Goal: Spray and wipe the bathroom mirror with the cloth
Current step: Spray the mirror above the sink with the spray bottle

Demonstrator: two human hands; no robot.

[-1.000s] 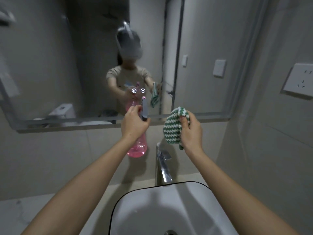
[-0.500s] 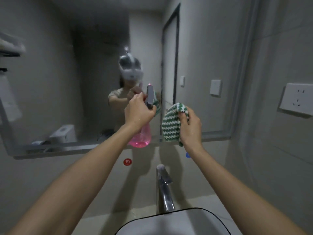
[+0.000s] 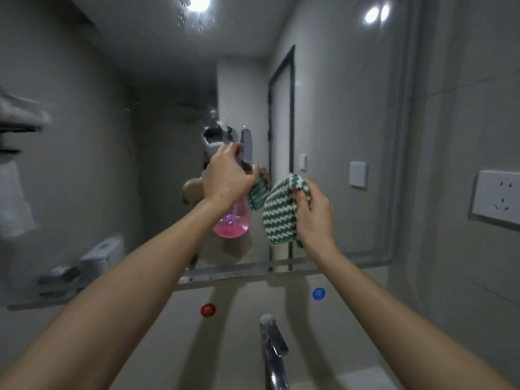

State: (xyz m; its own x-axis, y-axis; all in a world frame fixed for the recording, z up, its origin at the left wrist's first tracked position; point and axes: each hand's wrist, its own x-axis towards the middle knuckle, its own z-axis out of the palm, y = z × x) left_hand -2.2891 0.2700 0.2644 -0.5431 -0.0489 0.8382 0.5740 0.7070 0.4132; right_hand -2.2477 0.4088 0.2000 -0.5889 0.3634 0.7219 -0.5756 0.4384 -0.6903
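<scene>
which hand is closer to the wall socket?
Right. The right hand, holding the cloth, is nearer the wall socket; the left hand grips the spray bottle farther left.

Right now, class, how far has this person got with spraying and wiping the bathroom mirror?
Done: some spraying, since droplets speckle the wall mirror. In hand: the left hand grips the pink plastic spray bottle aimed at the glass, while the right hand holds the green-and-white striped cloth close to the mirror; contact is unclear. Left: wiping, as the droplets look unsmeared.
</scene>
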